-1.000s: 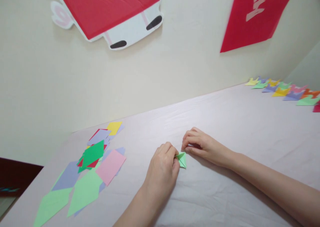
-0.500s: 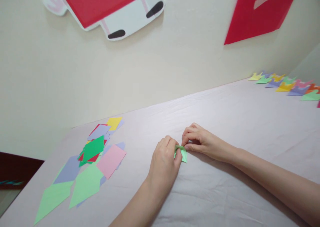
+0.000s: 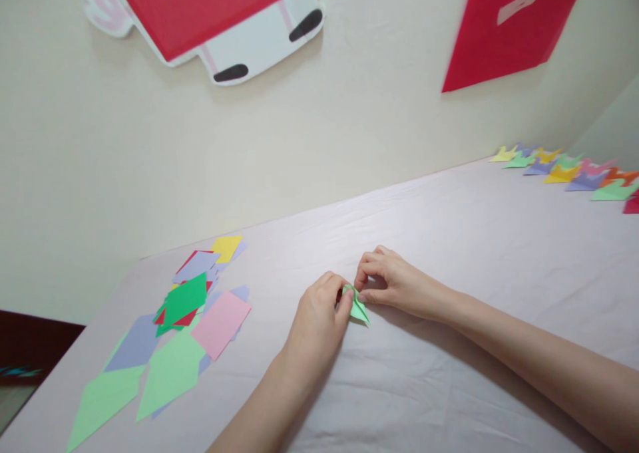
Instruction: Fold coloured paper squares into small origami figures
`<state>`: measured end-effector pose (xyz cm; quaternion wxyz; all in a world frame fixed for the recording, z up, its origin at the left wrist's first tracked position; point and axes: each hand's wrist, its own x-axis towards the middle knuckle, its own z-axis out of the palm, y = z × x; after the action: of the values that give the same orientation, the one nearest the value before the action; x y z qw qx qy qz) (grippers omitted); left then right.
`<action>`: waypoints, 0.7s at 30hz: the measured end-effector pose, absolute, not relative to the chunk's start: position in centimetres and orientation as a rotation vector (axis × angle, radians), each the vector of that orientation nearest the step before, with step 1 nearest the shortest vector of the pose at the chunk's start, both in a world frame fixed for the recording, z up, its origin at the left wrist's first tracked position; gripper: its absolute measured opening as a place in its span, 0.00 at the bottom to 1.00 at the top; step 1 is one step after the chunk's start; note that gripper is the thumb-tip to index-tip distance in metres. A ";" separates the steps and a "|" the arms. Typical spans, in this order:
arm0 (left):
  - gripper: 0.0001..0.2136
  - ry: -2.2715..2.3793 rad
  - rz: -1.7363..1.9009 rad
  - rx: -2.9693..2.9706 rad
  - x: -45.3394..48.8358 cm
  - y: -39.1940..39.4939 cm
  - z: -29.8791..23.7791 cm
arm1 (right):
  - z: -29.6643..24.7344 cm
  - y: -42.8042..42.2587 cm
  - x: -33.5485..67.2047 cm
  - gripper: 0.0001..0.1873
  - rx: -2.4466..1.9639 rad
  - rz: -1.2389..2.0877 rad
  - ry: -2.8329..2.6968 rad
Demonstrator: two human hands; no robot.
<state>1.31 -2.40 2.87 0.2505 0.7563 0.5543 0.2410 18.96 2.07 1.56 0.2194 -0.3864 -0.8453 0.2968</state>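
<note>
A small piece of folded light green paper (image 3: pixel 358 310) is at the middle of the table, its lower tip pointing toward me. My left hand (image 3: pixel 322 313) pinches its left side between thumb and fingers, covering part of it. On the other side, my right hand (image 3: pixel 382 277) has thumb and fingertips closed together at the paper's upper right edge. The fingers hide the paper's upper end in part.
Loose coloured paper sheets, among them a dark green one (image 3: pixel 186 300) and a pink one (image 3: pixel 221 324), lie overlapping at left. Rows of folded paper figures (image 3: pixel 562 173) stand at the far right. Behind the table (image 3: pixel 449 386) rises a wall (image 3: pixel 299 147) with red decorations.
The green paper's visible part has become narrower and more pointed, with a fold showing along it. Both hands stay close together around it; the view has shifted slightly.
</note>
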 end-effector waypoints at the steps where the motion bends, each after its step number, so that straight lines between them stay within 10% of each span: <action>1: 0.08 1.505 0.639 2.042 1.2 -2.3 3.0 | 1.6 2.1 18.9 0.03 -1.075 0.819 -2.352; 21: 0.04 1.496 0.651 1.961 1.2 -2.5 3.3 | 2.0 3.4 17.5 0.04 -1.190 0.751 -2.494</action>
<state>1.24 -2.54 3.27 0.2909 0.7355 0.5610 0.2443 17.50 3.37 2.02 0.1387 -0.4115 -0.8625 0.2599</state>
